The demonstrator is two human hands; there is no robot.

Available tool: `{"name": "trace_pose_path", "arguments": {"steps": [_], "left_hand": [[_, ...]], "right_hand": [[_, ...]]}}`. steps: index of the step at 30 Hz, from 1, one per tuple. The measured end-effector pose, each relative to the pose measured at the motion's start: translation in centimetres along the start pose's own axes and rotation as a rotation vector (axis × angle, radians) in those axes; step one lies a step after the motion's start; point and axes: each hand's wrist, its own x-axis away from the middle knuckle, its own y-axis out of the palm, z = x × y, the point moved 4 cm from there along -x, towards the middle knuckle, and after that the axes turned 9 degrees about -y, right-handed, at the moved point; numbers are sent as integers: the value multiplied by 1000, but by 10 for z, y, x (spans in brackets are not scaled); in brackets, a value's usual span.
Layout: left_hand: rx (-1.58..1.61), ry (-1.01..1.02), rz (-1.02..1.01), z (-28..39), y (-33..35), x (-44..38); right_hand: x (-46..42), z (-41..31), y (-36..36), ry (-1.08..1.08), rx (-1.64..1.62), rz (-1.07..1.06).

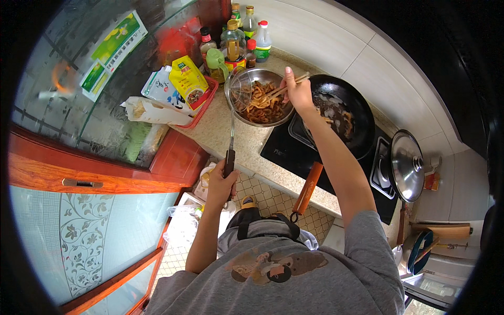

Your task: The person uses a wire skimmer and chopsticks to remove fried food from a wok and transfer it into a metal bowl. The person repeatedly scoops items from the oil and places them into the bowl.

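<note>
My left hand (221, 182) grips the dark handle of a wire skimmer (240, 89), whose mesh head rests at the left rim of a steel bowl (263, 124). Browned fried strips of food (264, 113) lie in the bowl. Above the bowl's right side, my right hand (296, 91) holds wooden chopsticks (278, 92), their tips at the food. Beside the bowl, on the black gas stove (281, 152), stands a black wok (364, 118) with bubbling oil and a few pieces of food in it. The wok's wooden handle (308, 189) points towards me, past my right forearm.
Sauce and oil bottles (233, 41) stand behind the bowl. A red basket (213, 92) with food packets is at the counter's left. A steel lid (407, 166) covers a pan on the right burner. A cutting board (445, 229) stands farther right. A glass-panelled cabinet (130, 78) borders the left side.
</note>
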Motion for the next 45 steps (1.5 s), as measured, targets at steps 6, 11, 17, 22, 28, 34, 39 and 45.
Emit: {"name": "trace_pose_path", "arguments": {"steps": [6,11,17,22,28,34,39,45], "left_hand": [[-4,11,-41,8,4,-2],[-33,22,-60,14,8,-14],[-46,46,-58,18,6,-16],[-24,36,-28,18,1,-12],[-11,26,-3,15,-9,-9],[-7,17,-28,17,-8,-6],[-5,24,-66,17,-9,-11],[7,6,-47,17,-10,-17]], "right_hand": [[15,-31,-48,-5,-195,123],[21,-27,-62,-42,-110,122],[25,-21,-29,48,-8,-41],[14,5,6,18,197,7],[14,29,32,-19,212,-47],[17,45,39,0,200,15],[18,32,22,-45,218,78],[34,-21,-25,-48,-128,142]]}}
